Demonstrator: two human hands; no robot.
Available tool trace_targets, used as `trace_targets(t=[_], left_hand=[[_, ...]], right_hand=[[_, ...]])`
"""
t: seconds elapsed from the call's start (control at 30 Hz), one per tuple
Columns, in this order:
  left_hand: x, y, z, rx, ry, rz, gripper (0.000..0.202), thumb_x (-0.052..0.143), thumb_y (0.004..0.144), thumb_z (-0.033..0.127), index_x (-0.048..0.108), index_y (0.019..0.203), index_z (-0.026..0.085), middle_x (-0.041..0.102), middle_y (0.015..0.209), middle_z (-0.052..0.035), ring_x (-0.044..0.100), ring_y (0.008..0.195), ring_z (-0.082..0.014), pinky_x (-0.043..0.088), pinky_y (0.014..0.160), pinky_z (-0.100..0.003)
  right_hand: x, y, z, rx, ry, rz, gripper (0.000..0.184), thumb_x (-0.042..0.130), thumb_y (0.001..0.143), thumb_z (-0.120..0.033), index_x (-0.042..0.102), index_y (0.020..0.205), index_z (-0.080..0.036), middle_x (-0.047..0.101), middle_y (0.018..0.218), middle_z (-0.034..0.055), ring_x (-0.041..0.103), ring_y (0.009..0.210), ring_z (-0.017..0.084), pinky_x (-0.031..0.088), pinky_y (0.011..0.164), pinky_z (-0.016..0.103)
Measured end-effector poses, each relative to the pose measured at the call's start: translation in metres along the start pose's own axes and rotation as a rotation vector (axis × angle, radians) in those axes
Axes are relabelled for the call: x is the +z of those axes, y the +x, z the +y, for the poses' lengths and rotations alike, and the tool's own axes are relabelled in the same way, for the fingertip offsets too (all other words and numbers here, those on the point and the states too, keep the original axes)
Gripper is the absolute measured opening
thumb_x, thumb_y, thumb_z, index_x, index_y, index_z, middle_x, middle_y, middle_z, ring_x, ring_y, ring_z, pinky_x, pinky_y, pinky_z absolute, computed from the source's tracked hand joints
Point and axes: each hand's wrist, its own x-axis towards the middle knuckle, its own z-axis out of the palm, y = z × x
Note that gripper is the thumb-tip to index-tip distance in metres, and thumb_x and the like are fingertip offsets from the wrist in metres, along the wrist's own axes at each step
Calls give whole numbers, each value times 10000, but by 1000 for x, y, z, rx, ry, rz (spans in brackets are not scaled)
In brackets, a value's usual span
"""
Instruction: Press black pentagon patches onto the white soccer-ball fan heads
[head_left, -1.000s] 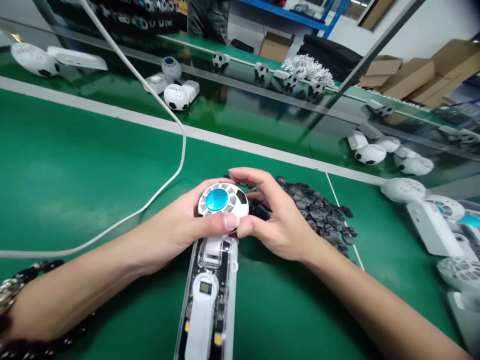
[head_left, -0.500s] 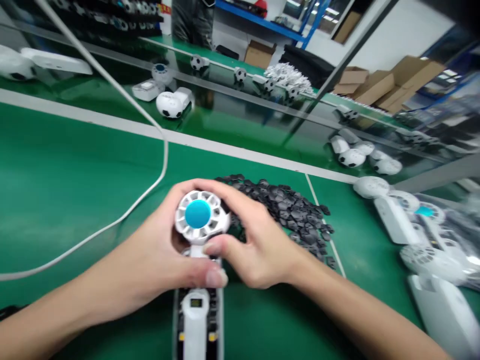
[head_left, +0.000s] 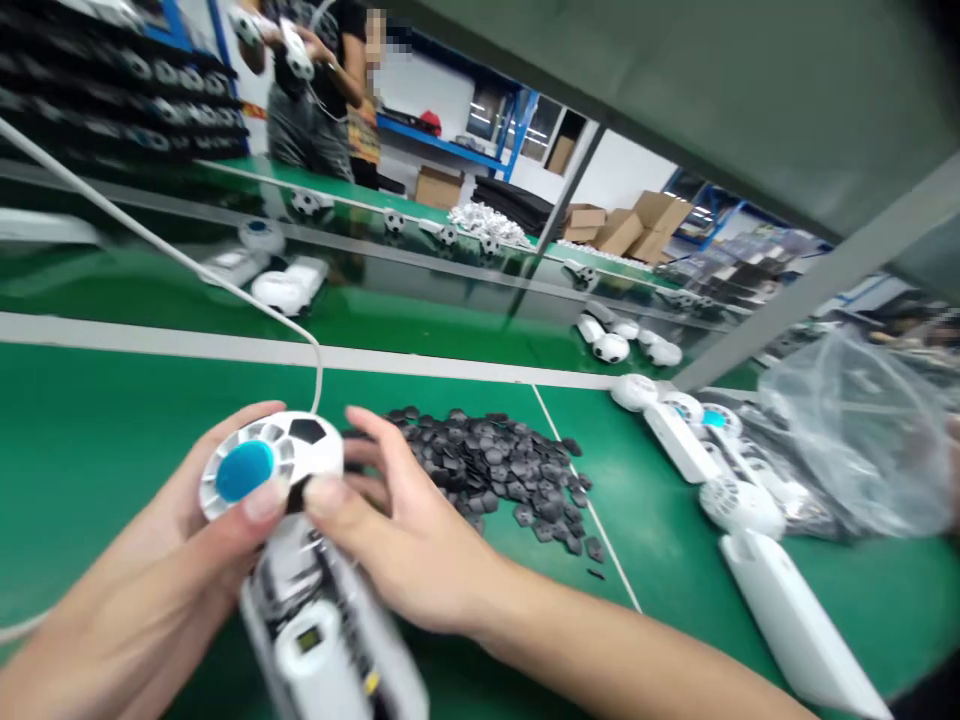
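Note:
A white handheld fan (head_left: 324, 440) is held in front of me, its round head patterned like a football with a black pentagon and a blue disc. Its handle (head_left: 300, 665) is open, showing a small display and inner parts. My left hand (head_left: 217, 520) is closed around the left of the head, thumb over its front. My right hand (head_left: 390, 510) is closed on the head's right side, its thumb pressing beside a dark patch at the lower edge. Whether that patch is a loose piece I cannot tell. Just right of my hands lies a pile of black pentagon pieces (head_left: 495, 465).
White fan parts (head_left: 795, 620) and a clear plastic bag (head_left: 855, 430) lie at right. More fans (head_left: 289, 285) rest on the belt beyond the white edge strip. A white cable (head_left: 187, 250) crosses at left. A grey post (head_left: 825, 270) rises at right; a co-worker (head_left: 315, 90) stands across.
The fan has moved left in view and been turned, so its black pentagon shows and its handle slants. My right hand has shifted to the head's right side. The view has tilted upward and right.

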Motion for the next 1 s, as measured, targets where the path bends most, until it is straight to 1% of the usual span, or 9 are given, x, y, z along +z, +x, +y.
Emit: trace_targets(t=[0.07, 0.13, 0.2, 0.37, 0.5, 0.67, 0.8, 0.9, 1.0], left_hand=[[9, -3, 11, 4, -22, 48, 628, 831, 798, 466, 475, 1315, 495, 717, 1210, 87, 637, 1203, -282, 605, 672, -176], [11, -3, 15, 36, -9, 31, 713, 829, 802, 492, 432, 1394, 454, 676, 1308, 38, 601, 1263, -292, 617, 730, -195], [6, -1, 16, 95, 17, -2, 730, 788, 847, 514, 403, 1457, 403, 566, 1460, -15, 544, 1335, -307, 624, 828, -241], [-5, 3, 15, 103, 57, -30, 611, 733, 885, 538, 495, 1403, 317, 541, 1471, -94, 563, 1304, -333, 632, 852, -322], [-3, 6, 16, 175, 79, 7, 355, 728, 905, 408, 607, 1182, 221, 693, 1212, -102, 677, 1098, -271, 627, 733, -266], [-2, 14, 13, 274, 57, -30, 146, 642, 922, 245, 656, 1040, 160, 724, 943, -70, 713, 838, -216, 550, 588, -221], [-4, 14, 14, 286, 150, -34, 170, 585, 961, 260, 661, 1078, 163, 716, 872, 18, 720, 817, -200, 497, 643, -235], [-3, 14, 16, 257, 184, -36, 185, 547, 957, 249, 659, 1079, 166, 708, 827, 61, 715, 804, -188, 469, 665, -250], [5, 13, 19, 277, 146, -49, 136, 571, 946, 205, 669, 1031, 167, 720, 831, 31, 706, 728, -169, 477, 585, -204]], right_hand=[[2, -4, 1, 172, 152, -194, 843, 925, 641, -383, 456, 1322, -220, 692, 1060, 65, 746, 876, 201, 639, 757, 298], [-4, -7, -6, 246, 241, -394, 685, 946, 612, -328, 520, 1137, -222, 632, 799, -47, 656, 578, 96, 578, 566, 185], [-20, -5, -19, 269, 236, -379, 561, 913, 668, -344, 539, 1064, -206, 640, 768, -41, 606, 517, 75, 525, 484, 154], [-80, 29, -40, 32, 50, 158, 405, 627, 913, -469, 555, 1194, -185, 691, 1098, 123, 693, 801, 155, 575, 606, 227], [-106, 34, -31, -51, -68, 433, 358, 644, 871, -367, 559, 1200, -256, 656, 1268, 74, 658, 1129, 211, 574, 926, 362], [-105, 4, -32, -13, -474, 378, 269, 792, 781, -362, 753, 1014, -235, 731, 1128, 76, 630, 1156, 289, 430, 1061, 467], [-101, 1, -6, -107, -1113, 183, 574, 577, 922, -610, 664, 1330, -216, 655, 1348, 171, 610, 1241, 352, 450, 1008, 503], [-89, 4, 28, -255, -1276, 25, 877, 536, 872, -782, 523, 1490, -159, 400, 1583, 227, 329, 1471, 490, 281, 1159, 663], [-85, -1, 32, -300, -1413, -38, 883, 445, 889, -822, 501, 1507, -194, 349, 1616, 207, 269, 1504, 478, 226, 1170, 726]])
